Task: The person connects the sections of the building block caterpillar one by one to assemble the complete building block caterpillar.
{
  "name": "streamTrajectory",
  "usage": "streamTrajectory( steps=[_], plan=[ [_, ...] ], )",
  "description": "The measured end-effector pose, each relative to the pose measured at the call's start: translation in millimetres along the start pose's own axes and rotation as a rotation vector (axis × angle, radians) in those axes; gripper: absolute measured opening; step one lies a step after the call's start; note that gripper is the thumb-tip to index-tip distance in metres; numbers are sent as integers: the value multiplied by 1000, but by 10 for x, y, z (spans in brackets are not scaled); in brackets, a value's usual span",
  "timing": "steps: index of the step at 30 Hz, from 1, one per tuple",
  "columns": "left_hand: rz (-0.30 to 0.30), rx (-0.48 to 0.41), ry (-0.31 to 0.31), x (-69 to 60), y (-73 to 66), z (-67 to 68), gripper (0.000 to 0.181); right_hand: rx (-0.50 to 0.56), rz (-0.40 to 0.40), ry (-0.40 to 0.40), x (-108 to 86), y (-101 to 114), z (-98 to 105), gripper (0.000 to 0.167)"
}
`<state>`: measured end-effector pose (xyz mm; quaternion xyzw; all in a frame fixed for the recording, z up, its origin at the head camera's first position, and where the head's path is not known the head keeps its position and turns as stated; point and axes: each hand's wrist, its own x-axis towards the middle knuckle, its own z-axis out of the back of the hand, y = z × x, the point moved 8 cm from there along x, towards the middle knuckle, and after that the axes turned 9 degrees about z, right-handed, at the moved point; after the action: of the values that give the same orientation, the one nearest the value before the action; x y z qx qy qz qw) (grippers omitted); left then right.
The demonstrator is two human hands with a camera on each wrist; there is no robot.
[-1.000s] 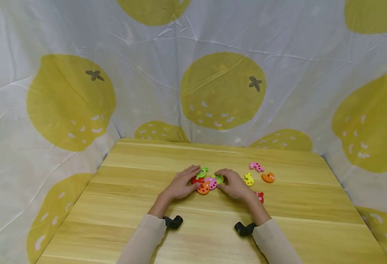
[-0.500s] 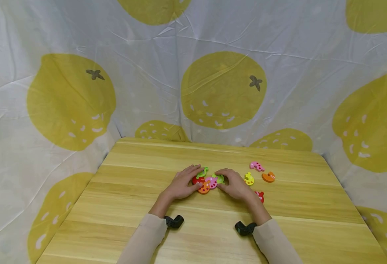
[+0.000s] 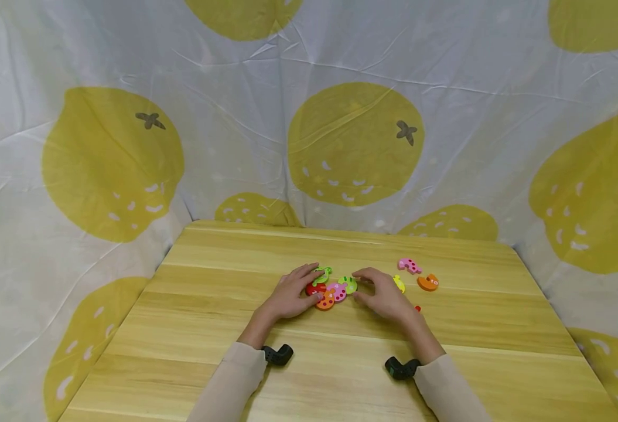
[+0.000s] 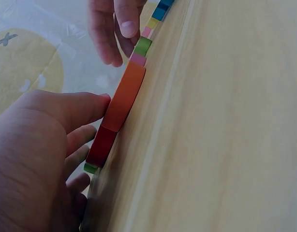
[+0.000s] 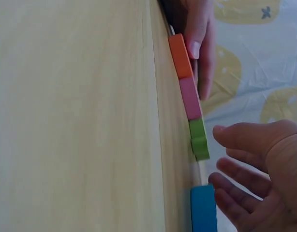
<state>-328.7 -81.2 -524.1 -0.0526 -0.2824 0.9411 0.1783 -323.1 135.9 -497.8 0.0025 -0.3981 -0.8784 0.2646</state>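
A person's left hand [image 3: 287, 296] rests its thumb on an orange piece [image 3: 325, 302], fingers spread and seemingly touching a green piece [image 3: 323, 277], while the right hand [image 3: 385, 295], thumb and fingertips apart, hovers beside a lime piece [image 3: 348, 285], all on a wooden table [image 3: 219, 322].

Left hand [image 4: 35, 150]: thumb against the orange piece [image 4: 125, 99]
Red piece [image 4: 101, 149]: touches the orange piece
Right hand [image 4: 106, 26]: near the upper green piece [image 4: 143, 47], contact hard to tell
Blue piece [image 4: 161, 10]: farther along the wooden tabletop [image 4: 211, 121]
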Motion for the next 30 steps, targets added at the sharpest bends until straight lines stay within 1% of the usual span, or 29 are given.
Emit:
streamTrajectory(
  steps=[6, 8, 11, 15, 18, 25, 30],
  plan=[
    [29, -24, -11, 11, 10, 8, 64, -68, 24, -12, -148, -16, 150, 47],
    [35, -36, -30, 19, 14, 19, 63, -84, 33, -17, -202, -21, 200, 47],
    [51, -53, -59, 27, 23, 35, 63, -95, 27, -21, -280, -42, 264, 47],
    [94, -84, -95, 36, 57, 52, 66, -123, 5, -39, -372, -77, 346, 48],
    [116, -111, -107, 38, 80, 58, 70, -141, -5, -53, -438, -86, 394, 50],
    [118, -144, -111, 48, 84, 63, 70, -156, -47, -20, -580, -153, 394, 57],
    [128, -158, -113, 50, 92, 68, 69, -174, -42, -8, -619, -200, 372, 60]
  ],
)
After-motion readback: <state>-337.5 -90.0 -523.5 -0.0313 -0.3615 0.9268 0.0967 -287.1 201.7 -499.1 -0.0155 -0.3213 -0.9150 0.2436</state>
